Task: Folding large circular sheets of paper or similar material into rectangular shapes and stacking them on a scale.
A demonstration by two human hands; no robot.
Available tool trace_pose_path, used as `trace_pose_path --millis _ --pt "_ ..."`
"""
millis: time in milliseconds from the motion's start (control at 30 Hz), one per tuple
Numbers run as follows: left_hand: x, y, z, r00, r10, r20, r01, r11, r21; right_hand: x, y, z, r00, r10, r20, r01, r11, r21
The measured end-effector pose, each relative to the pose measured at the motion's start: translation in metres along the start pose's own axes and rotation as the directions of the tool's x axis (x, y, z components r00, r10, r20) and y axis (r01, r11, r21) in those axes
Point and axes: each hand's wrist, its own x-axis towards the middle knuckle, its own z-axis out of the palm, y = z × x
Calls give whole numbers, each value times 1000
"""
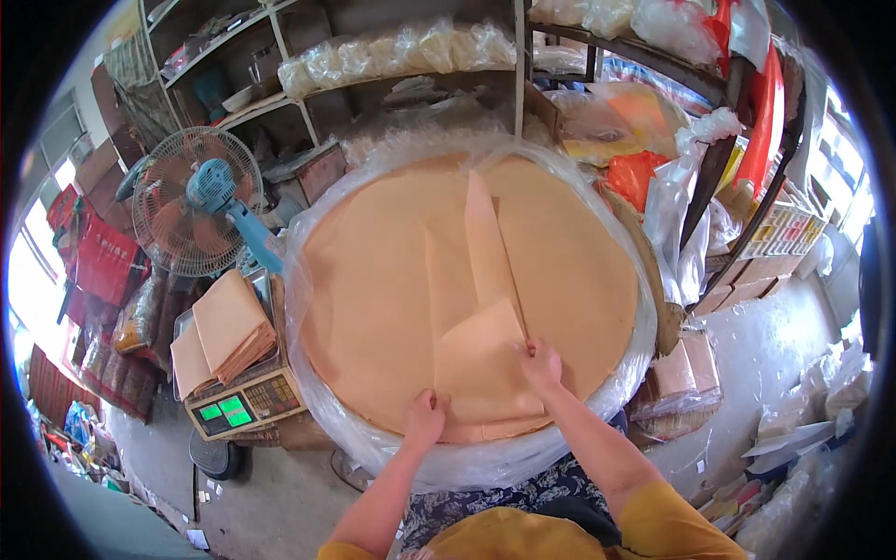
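A broad round stack of thin tan sheets (364, 280), seemingly flatbread, lies in front of me on clear plastic film (483, 469). The top sheet is partly folded into a long strip (490, 245), with a slanted flap (483, 343) turned over at its near end. My left hand (423, 420) pinches the fold's near left edge, close to the stack's front rim. On the right edge of the flap, my right hand (544, 364) is closed, its fingertips gripping the sheet. Where the lower layers of the fold run is hidden.
Left of the stack, a digital scale (245, 406) carries folded tan sheets (234, 325). A blue fan (210, 185) stands behind it. Bagged goods (399, 56) line the back shelf. Packed sheets (679, 378) sit low on the right, near a dark slanted rack post (752, 217).
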Motion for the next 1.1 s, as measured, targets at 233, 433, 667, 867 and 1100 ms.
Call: trace_pose_path --millis 233,433,667,867,1100 --pt "-1 -20 6 996 8 -84 -7 1000 11 -11 -16 -9 996 16 92 -6 994 -109" --pt "-2 -15 1 996 -85 7 85 993 -78 -4 10 20 820 -564 97 509 640 -576" --pt "14 54 3 887 448 -113 -344 803 487 6 1 14 853 -499 154 478 626 -616" --pt "35 29 26 829 544 129 -508 636 581 23 -16 18 856 -450 256 515 690 -508" --pt "95 42 13 938 295 182 -346 802 487 53 4 12 788 -543 290 612 638 -468"
